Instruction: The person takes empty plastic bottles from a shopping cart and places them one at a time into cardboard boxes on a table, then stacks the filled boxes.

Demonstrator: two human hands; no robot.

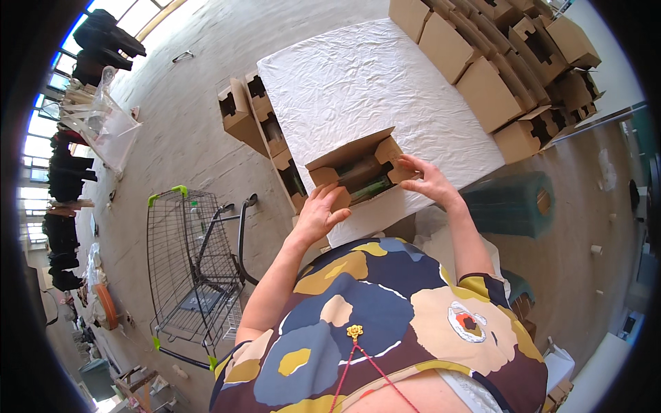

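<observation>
An open cardboard box [352,152] rests on the white cloth-covered table in front of me, its back flap raised. Inside lie green glass items [370,190] that look like bottles, partly hidden by the flaps. My left hand [319,215] is closed over the box's left end, a side flap between its fingers and outstretched thumb. At the right end, my right hand [432,182] grips the edge, with thumb and fingers bent around the end flap.
More open cartons [246,124] stand along the left of the table [344,76]. Stacked cardboard boxes [489,93] line its right side. A wire shopping cart [196,268] stands at left. A large roll wrapped in green film [506,204] lies at right.
</observation>
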